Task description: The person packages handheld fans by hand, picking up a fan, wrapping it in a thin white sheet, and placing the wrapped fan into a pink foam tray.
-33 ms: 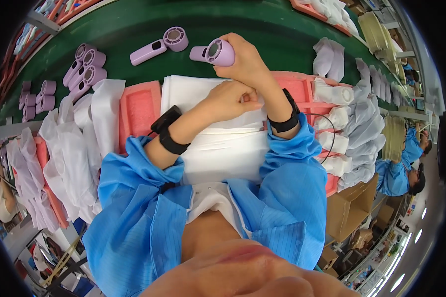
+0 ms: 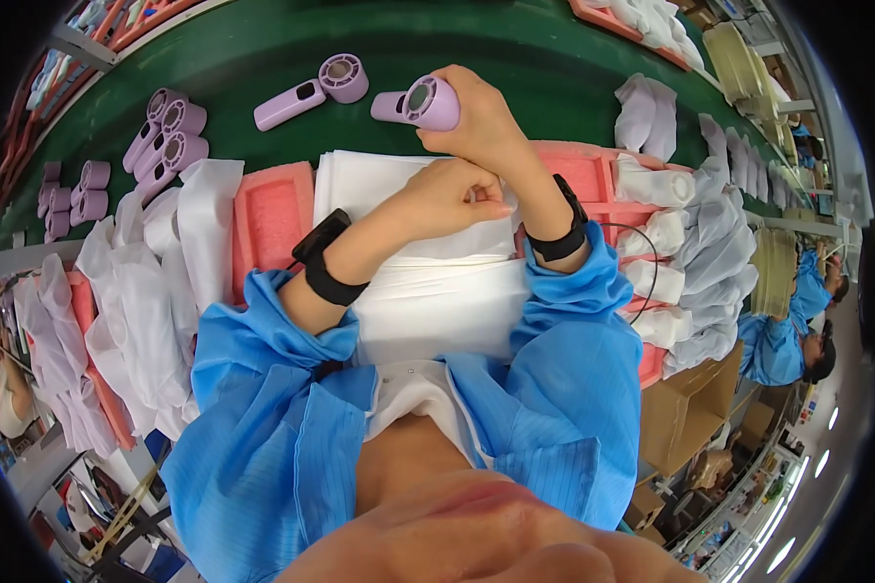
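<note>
While the purple fan (image 2: 434, 105) is being gripped by the right hand (image 2: 481, 115) beyond the white stack (image 2: 437, 306), handle leftward, the left hand (image 2: 447, 199) is being held curled over that stack, grip unclear.

The right hand (image 2: 484, 117) hides part of the purple fan (image 2: 441, 106). Far right, the top edge cuts off a pink tray (image 2: 598, 18). Near right, shelf things (image 2: 721, 533) are too small to tell.
</note>
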The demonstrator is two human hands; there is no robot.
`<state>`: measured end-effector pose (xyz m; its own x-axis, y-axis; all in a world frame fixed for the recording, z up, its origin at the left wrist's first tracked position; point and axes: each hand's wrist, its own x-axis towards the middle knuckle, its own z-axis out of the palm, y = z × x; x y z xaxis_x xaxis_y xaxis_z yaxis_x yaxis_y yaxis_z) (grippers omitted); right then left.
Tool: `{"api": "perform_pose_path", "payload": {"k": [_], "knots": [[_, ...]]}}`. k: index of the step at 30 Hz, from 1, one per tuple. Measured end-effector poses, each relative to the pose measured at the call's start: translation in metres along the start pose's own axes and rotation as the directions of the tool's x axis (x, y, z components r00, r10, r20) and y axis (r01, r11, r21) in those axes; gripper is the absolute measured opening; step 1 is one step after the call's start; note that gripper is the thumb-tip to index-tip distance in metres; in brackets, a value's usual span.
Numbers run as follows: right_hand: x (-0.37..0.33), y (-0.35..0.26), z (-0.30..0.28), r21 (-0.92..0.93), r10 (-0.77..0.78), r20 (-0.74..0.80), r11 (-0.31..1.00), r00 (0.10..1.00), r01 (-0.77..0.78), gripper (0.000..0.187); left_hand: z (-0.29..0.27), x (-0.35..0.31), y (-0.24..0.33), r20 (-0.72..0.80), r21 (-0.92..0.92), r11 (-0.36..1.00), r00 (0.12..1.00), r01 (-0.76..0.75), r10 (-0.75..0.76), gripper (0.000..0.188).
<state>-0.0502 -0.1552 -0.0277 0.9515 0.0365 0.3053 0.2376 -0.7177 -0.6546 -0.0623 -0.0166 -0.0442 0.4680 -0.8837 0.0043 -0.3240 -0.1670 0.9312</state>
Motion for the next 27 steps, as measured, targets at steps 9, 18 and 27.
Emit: {"api": "perform_pose_path", "payload": {"k": [9, 18, 27], "knots": [[-0.041, -0.025, -0.130, 0.431, 0.136, -0.411, 0.901, 0.902, 0.060, 0.053, -0.050, -0.010, 0.011, -0.223, -0.344, 0.931, 0.974, -0.124, 0.048, 0.016], [-0.039, -0.060, -0.115, 0.274, -0.232, -0.090, 0.929, 0.968, 0.248, 0.058, -0.062, -0.024, 0.041, -0.489, -0.473, 0.811, 0.868, -0.343, 0.082, 0.008], [-0.024, -0.081, -0.041, -0.120, -0.248, -0.176, 0.966, 0.953, 0.229, 0.072, -0.068, -0.027, 0.043, -0.584, -0.703, 0.489, 0.811, -0.517, 0.019, 0.009]]}}
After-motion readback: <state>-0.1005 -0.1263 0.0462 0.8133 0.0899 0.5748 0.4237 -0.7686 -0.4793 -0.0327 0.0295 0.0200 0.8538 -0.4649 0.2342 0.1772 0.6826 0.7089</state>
